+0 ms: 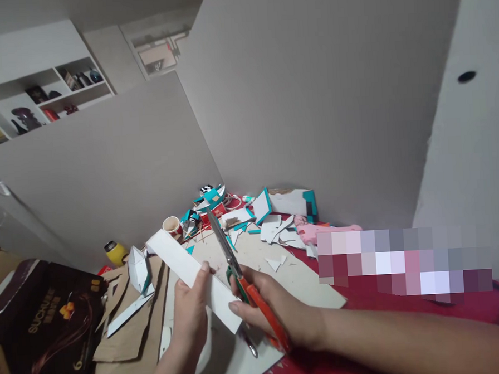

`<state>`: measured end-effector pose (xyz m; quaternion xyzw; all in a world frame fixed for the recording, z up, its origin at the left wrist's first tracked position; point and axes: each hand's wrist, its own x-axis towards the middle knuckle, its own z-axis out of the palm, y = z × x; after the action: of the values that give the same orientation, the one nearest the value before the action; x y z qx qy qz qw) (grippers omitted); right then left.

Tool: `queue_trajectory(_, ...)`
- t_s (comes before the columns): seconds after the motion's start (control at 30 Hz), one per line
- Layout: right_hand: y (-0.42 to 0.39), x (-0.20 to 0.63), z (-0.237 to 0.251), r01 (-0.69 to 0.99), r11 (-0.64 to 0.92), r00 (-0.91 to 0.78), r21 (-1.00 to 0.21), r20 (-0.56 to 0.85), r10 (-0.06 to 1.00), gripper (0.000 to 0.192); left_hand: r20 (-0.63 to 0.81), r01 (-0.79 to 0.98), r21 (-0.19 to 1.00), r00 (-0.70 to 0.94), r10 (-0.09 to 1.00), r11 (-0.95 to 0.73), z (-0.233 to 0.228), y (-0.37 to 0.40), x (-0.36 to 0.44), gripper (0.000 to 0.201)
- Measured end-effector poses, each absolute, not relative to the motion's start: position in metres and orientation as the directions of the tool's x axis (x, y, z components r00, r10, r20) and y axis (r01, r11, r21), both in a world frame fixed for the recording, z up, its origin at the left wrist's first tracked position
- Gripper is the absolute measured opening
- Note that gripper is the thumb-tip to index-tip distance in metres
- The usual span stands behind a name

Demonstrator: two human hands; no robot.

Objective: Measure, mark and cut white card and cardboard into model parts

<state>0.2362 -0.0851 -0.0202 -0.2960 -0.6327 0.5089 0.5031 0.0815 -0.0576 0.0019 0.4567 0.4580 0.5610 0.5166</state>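
Two hands at work: left hand [192, 310] pinches a white card strip [191, 271], right hand [276, 308] grips scissors [237, 271], blades shut beside it; cutting calls for opening them.

white card strip [191, 268] — held tilted, scissors [237, 271] open

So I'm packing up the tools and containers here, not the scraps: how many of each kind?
Scissors: 1, in the right hand
Pink glue gun: 1
Paper cup: 1
Yellow bottle: 1
Dark box: 1
Total: 5
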Motion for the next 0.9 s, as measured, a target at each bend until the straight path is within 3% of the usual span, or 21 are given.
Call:
queue_trajectory(0.23, -0.096, 0.232, -0.022, -0.111, 0.333, -0.405, -0.936, 0.349, 0.845, 0.019, 0.076, -0.250, 0.959, -0.232, 0.970, -0.135, 0.020, -0.049, 0.069, 0.031)
queue_trajectory(0.6, -0.099, 0.233, -0.025, -0.085, 0.375, -0.449, -0.923, 0.372, 0.813, 0.018, 0.084, -0.291, 0.945, -0.225, 0.971, -0.149, 0.026, -0.053, 0.069, 0.028)
queue_trajectory(0.9, -0.096, 0.237, -0.024, -0.187, 0.374, -0.441, -0.908, 0.418, 0.794, 0.019, 0.104, -0.230, 0.963, -0.159, 0.982, -0.139, 0.025, -0.066, 0.074, 0.027)
